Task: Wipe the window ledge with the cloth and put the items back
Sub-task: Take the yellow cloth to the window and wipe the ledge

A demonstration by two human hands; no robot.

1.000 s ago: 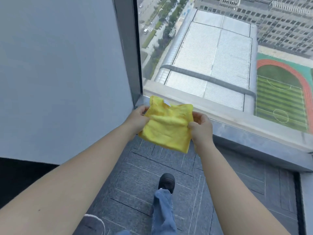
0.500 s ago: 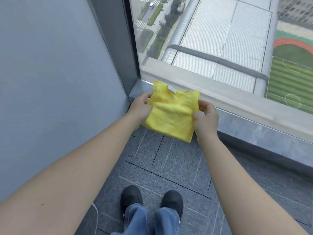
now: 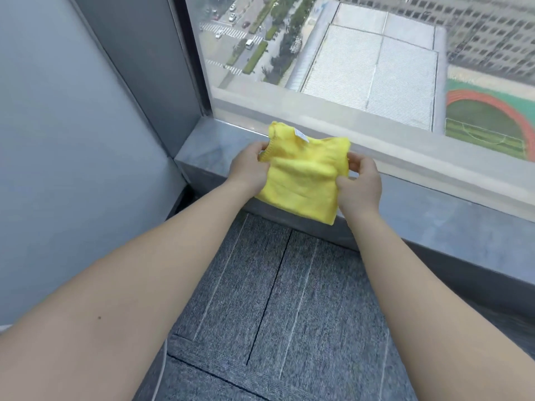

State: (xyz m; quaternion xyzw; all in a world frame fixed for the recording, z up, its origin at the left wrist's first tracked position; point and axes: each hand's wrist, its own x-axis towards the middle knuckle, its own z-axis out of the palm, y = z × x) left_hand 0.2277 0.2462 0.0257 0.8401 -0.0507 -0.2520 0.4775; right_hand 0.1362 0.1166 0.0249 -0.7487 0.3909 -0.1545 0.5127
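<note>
While I pinch the yellow cloth [image 3: 301, 180] by its two side edges, left hand [image 3: 249, 169] and right hand [image 3: 360, 185] both gripping it, it hangs folded just above the near-left end of the grey stone ledge [image 3: 208, 146]. It looks light, limp and fluffy, so I judge a flat palm suits wiping that smooth slab.

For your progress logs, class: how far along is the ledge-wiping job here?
Done: nothing visibly wiped. In hand: the left hand and right hand hold the folded yellow cloth above the grey ledge. Left: wiping it; no items to return are in view.
</note>
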